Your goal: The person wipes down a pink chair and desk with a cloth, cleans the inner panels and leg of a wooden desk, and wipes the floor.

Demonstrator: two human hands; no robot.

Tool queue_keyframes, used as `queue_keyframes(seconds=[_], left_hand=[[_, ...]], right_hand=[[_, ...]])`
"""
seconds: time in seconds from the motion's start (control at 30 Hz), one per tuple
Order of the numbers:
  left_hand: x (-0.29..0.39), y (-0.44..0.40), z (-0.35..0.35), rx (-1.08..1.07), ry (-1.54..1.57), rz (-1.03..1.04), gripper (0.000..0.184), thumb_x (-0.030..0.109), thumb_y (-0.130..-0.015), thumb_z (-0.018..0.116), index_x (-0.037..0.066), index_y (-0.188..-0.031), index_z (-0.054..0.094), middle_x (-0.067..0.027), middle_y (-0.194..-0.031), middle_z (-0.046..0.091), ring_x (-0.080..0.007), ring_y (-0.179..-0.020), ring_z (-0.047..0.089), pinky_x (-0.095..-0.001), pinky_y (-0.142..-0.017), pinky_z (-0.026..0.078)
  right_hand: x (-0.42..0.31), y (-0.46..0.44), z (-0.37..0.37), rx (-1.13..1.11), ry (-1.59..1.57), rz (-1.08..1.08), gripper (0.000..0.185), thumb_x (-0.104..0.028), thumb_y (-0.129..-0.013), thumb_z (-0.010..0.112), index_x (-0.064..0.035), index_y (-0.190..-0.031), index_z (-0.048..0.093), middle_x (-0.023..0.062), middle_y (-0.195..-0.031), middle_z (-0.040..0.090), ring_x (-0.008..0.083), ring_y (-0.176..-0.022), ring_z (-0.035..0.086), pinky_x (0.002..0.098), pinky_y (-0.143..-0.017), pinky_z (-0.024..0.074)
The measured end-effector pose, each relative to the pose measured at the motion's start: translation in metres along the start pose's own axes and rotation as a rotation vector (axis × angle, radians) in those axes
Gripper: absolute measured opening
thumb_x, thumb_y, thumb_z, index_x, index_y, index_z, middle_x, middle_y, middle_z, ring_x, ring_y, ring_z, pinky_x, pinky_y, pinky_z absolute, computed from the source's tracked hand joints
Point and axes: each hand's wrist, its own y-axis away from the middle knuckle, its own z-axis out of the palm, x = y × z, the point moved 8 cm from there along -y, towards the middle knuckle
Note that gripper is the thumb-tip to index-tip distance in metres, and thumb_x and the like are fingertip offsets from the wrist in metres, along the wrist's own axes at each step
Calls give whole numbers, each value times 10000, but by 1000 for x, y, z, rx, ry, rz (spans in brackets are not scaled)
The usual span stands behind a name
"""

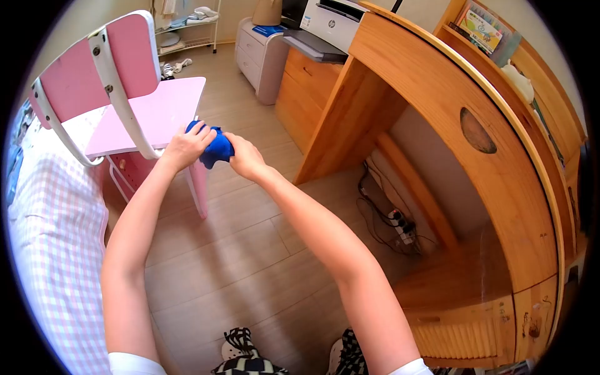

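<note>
A crumpled blue cloth hangs between both hands, out in front of the body and over the floor. My left hand grips its left part, fingers folded over the top. On the cloth's right side my right hand is closed, with the thumb side against the fabric. Just beyond and to the left is the pink chair, its seat corner close behind the left hand. Part of the cloth is hidden by the fingers.
A bed with a checked cover lies along the left. The wooden desk fills the right, with cables and a power strip beneath it. A printer and a white drawer unit stand ahead.
</note>
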Motion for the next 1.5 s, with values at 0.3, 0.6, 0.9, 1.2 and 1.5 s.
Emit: queue_keyframes(seconds=[0.3,0.6,0.9,1.2,1.5], left_hand=[[105,36,38,-69,500,-7,312,117,-766,595,65,-1073,593,-83,-1061,644,-252,-1079,604,-455,-969,441],[196,44,57,-772,1222,-473,270,219,-843,636,154,-1105,641,-145,-979,684,-364,-933,639,-458,-791,513],[155,-203,-30,176,1083,-341,539,-54,-732,613,70,-1252,554,-150,-1326,529,-346,-1254,476,-405,-1037,426],[159,-284,35,287,64,277,490,212,-833,593,120,-1307,513,-14,-1480,394,-146,-1354,371,-352,-1160,259],[159,-290,45,362,64,186,639,221,-825,565,106,-1426,382,-32,-1515,336,-170,-1381,336,-347,-1175,228]], right_hand=[[69,67,19,-500,-13,28,553,22,-747,552,-70,-1292,520,214,-1156,626,366,-1100,586,394,-926,472],[132,166,13,-1079,-347,533,490,-119,-898,590,-91,-1371,462,99,-1152,610,178,-1019,575,319,-844,501],[72,82,-262,89,320,-125,571,130,-744,494,-19,-1294,532,205,-1310,538,355,-1276,465,414,-1087,337],[223,14,-212,483,497,-238,924,-184,-891,617,28,-1484,-59,342,-1515,-85,476,-1425,-45,542,-1147,46],[207,8,-226,462,349,-349,964,-367,-914,529,33,-1464,-155,320,-1513,-171,457,-1417,-149,551,-1137,-46]])
